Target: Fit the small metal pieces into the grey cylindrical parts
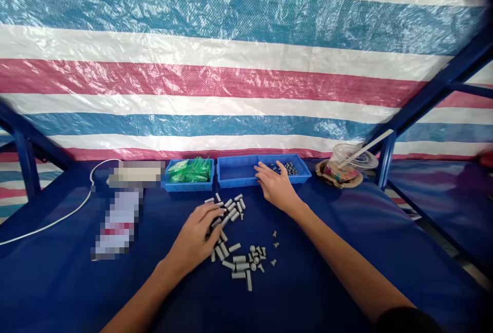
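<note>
My left hand [195, 235] rests over a scatter of small grey metal sleeves [242, 267] on the blue table cover. Its fingers are bent, with the thumb apart and sleeves between and around them; none is plainly gripped. My right hand [276, 185] reaches over the front edge of a long blue tray [235, 183], its fingers spread near the divider. Small dark screws [291, 168] lie in that tray's right compartment, partly behind the hand. Several short flat-headed screws [256, 259] lie loose on the table, right of the sleeves.
A smaller blue bin [188, 187] holds green plastic packets [192, 170]. Left of it are a blurred-out item [119, 220] and a white cable [91, 181]. A bowl with crumpled wrapping [339, 174], a clear lid and a straw sits at right. Blue metal posts [386, 161] flank a striped tarp [239, 86].
</note>
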Demonstrator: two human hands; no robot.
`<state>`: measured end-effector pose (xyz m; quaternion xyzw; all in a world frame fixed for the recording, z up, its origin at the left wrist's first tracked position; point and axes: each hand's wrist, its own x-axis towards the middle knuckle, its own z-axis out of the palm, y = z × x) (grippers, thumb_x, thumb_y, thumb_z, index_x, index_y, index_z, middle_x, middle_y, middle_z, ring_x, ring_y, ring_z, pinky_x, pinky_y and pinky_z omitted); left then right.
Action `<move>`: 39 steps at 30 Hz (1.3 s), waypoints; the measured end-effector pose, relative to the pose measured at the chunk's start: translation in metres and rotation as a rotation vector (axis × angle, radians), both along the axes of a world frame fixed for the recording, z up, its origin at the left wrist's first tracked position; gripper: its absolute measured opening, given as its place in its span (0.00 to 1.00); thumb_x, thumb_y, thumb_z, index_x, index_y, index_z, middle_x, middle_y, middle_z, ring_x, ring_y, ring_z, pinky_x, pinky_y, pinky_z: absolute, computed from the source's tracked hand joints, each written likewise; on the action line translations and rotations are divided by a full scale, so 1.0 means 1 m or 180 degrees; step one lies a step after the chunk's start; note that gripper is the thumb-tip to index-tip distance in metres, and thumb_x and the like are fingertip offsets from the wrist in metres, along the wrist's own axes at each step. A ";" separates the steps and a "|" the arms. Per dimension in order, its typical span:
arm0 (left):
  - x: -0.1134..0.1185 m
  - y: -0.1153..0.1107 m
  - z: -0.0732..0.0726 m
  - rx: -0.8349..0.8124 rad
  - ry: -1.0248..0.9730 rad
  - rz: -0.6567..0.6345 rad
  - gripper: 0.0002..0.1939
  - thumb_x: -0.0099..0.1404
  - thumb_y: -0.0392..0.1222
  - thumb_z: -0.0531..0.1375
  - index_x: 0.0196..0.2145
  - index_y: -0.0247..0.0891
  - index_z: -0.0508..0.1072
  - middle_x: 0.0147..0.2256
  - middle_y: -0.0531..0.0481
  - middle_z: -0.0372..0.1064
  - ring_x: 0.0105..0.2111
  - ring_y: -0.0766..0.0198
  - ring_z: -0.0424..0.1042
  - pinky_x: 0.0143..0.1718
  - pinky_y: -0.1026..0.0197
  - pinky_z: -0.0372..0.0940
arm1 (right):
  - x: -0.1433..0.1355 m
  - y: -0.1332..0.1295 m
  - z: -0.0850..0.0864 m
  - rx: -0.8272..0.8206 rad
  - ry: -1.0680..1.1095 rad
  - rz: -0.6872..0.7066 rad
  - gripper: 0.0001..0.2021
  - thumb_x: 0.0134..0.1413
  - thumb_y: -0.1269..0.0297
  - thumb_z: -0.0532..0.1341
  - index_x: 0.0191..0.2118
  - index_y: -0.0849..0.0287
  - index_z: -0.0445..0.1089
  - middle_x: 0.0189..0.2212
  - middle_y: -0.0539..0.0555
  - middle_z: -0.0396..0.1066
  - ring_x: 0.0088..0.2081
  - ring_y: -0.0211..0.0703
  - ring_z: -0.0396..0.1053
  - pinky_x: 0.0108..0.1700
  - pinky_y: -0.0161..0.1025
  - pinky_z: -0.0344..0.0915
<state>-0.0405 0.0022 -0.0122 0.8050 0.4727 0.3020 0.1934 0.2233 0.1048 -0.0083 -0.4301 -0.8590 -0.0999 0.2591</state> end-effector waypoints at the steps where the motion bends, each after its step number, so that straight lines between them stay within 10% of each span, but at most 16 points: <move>1: -0.005 0.002 -0.003 0.0128 0.0186 0.0153 0.17 0.65 0.42 0.54 0.51 0.40 0.68 0.52 0.42 0.66 0.56 0.52 0.62 0.57 0.46 0.58 | 0.000 -0.003 0.002 -0.0029 -0.0067 -0.0034 0.11 0.57 0.76 0.52 0.40 0.59 0.68 0.52 0.58 0.70 0.57 0.51 0.63 0.61 0.61 0.39; 12: 0.008 0.012 -0.009 0.0176 0.1076 0.0005 0.20 0.67 0.47 0.51 0.55 0.40 0.63 0.58 0.41 0.59 0.58 0.50 0.58 0.57 0.39 0.53 | -0.039 -0.069 -0.008 -0.1008 0.0169 0.0344 0.11 0.57 0.70 0.56 0.46 0.58 0.66 0.40 0.57 0.69 0.43 0.46 0.64 0.44 0.43 0.59; 21: 0.017 0.017 -0.001 0.0531 0.0755 -0.0095 0.14 0.66 0.41 0.53 0.49 0.40 0.67 0.50 0.44 0.66 0.53 0.55 0.63 0.54 0.47 0.57 | -0.036 -0.065 -0.019 -0.1112 0.0513 0.0183 0.09 0.51 0.79 0.52 0.32 0.58 0.62 0.32 0.54 0.65 0.36 0.45 0.61 0.39 0.42 0.60; 32: 0.017 0.001 -0.002 0.0845 0.0077 -0.0420 0.11 0.67 0.37 0.53 0.47 0.39 0.66 0.40 0.47 0.70 0.40 0.62 0.70 0.42 0.61 0.65 | -0.062 -0.100 0.002 -0.1749 0.2351 0.0866 0.04 0.57 0.72 0.52 0.37 0.57 0.61 0.32 0.50 0.66 0.33 0.37 0.66 0.38 0.36 0.64; 39: 0.017 -0.001 -0.003 0.0655 -0.0251 -0.0242 0.07 0.67 0.39 0.53 0.40 0.38 0.70 0.29 0.52 0.71 0.28 0.66 0.70 0.32 0.65 0.65 | -0.067 -0.109 0.001 -0.1324 0.2015 0.0921 0.07 0.56 0.70 0.56 0.41 0.57 0.64 0.35 0.53 0.68 0.37 0.40 0.67 0.40 0.38 0.65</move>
